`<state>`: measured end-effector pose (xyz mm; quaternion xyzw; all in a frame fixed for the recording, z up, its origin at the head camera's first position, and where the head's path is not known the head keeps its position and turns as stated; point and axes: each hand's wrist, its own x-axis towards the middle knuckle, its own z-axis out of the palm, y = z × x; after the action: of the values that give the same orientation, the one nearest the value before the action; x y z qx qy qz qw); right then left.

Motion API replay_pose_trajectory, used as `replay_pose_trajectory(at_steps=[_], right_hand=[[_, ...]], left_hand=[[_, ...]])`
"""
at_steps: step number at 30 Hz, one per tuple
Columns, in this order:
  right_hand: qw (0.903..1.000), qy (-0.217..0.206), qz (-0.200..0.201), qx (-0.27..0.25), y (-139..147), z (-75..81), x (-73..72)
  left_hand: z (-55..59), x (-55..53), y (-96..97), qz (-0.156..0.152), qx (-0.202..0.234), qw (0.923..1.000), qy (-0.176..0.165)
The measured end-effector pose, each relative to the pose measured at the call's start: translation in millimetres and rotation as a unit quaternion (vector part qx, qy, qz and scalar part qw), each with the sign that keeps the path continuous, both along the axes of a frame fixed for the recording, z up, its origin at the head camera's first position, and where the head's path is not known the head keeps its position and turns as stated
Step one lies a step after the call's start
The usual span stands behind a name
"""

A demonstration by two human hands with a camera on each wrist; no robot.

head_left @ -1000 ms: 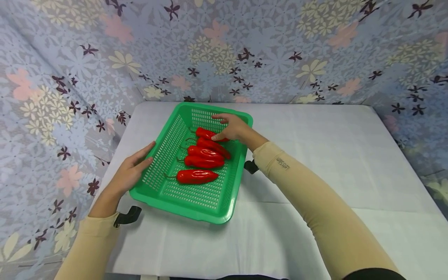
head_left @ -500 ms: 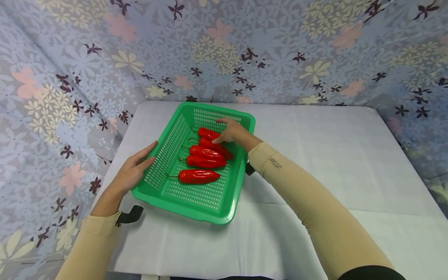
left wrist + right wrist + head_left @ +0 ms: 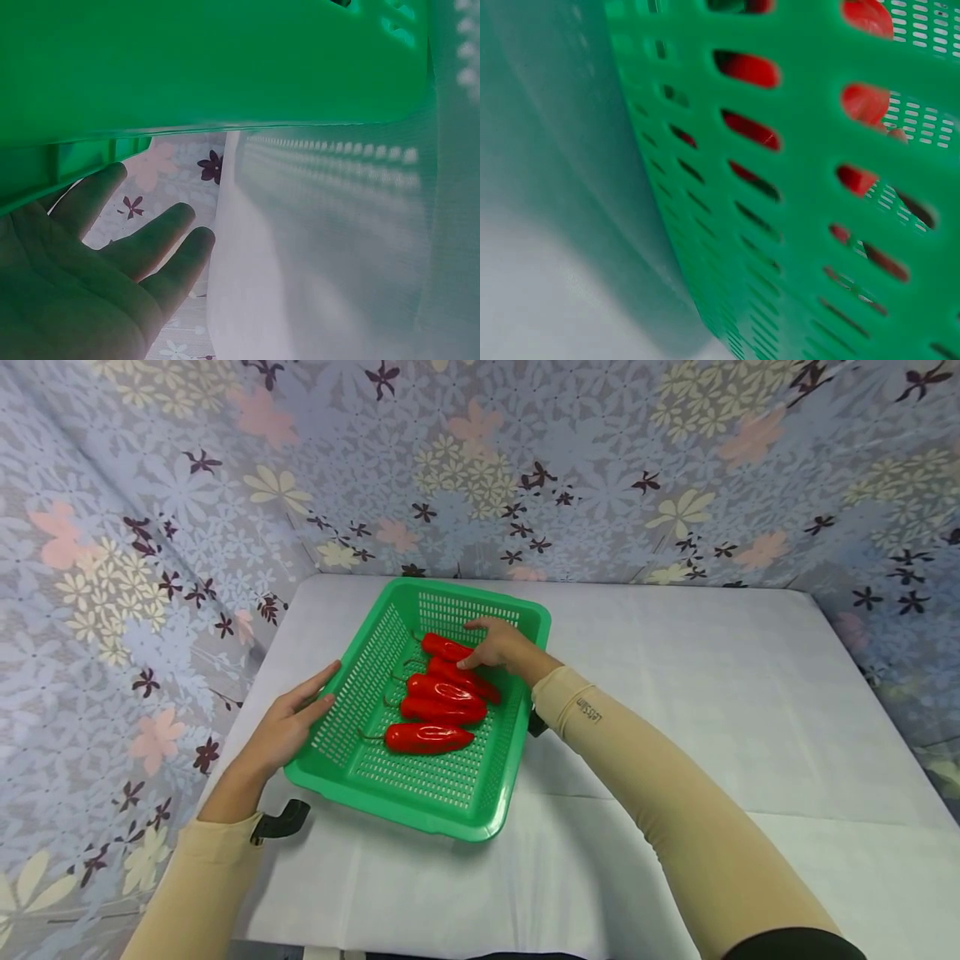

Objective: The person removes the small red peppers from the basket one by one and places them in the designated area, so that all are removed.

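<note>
Several glossy red chili peppers lie crosswise in a green plastic basket (image 3: 498, 793) in the head view. My right hand (image 3: 506, 650) reaches over the basket's right side and grips the farthest chili pepper (image 3: 444, 647), thumb on its near side and fingers beyond it. The hand covers that pepper's right end. Its neighbour, another chili pepper (image 3: 467, 680), lies just below the thumb. At the left rim, my left hand (image 3: 281, 731) touches the basket, thumb over the edge. In the left wrist view its fingers (image 3: 161, 236) extend loosely beneath the rim.
The nearest chili pepper (image 3: 427, 739) lies apart from the others. A white cloth covers the table (image 3: 675, 693), with floral fabric (image 3: 585, 460) rising behind and at both sides. The basket's slotted wall (image 3: 810, 150) fills much of the right wrist view.
My right hand's thumb and fingers have drawn closer together around the farthest chili pepper, which has shifted slightly. The left hand stays at the rim. The whole head view has drifted slightly.
</note>
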<state>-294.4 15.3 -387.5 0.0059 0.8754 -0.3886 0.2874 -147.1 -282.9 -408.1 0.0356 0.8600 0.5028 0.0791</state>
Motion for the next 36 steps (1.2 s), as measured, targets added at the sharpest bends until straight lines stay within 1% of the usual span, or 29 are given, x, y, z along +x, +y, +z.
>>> replay_pose_trajectory(at_steps=[5,11,18,22,24,27,31,36], right_hand=[[0.9999,-0.006,0.009,0.008,2,-0.5,1.6],[0.9993,-0.014,0.029,0.019,4,-0.5,4.3],[0.9993,-0.001,0.038,0.002,7,7.5,9.2],[0.9990,0.011,0.038,-0.020,10,14.8,12.5],[0.9987,0.015,0.030,-0.038,12,17.9,14.1],[0.9968,0.023,0.006,-0.076,15,22.2,16.5],[0.9912,0.042,-0.030,-0.122,19,28.5,19.6],[0.9834,0.068,-0.061,-0.156,25,36.7,22.4]], left_hand=[[-0.4,-0.2,1.5,0.000,0.003,1.0000,-0.002],[1.5,0.3,3.6,-0.003,0.004,1.0000,-0.002],[4.1,2.4,3.5,-0.009,0.000,0.9999,-0.004],[4.9,3.1,3.1,-0.006,-0.001,1.0000,-0.004],[4.7,3.3,2.9,-0.002,0.002,1.0000,-0.005],[4.1,3.5,2.4,0.001,0.003,1.0000,-0.005],[3.3,3.4,2.6,0.000,0.004,1.0000,-0.004],[4.5,3.5,3.2,-0.001,0.009,1.0000,-0.004]])
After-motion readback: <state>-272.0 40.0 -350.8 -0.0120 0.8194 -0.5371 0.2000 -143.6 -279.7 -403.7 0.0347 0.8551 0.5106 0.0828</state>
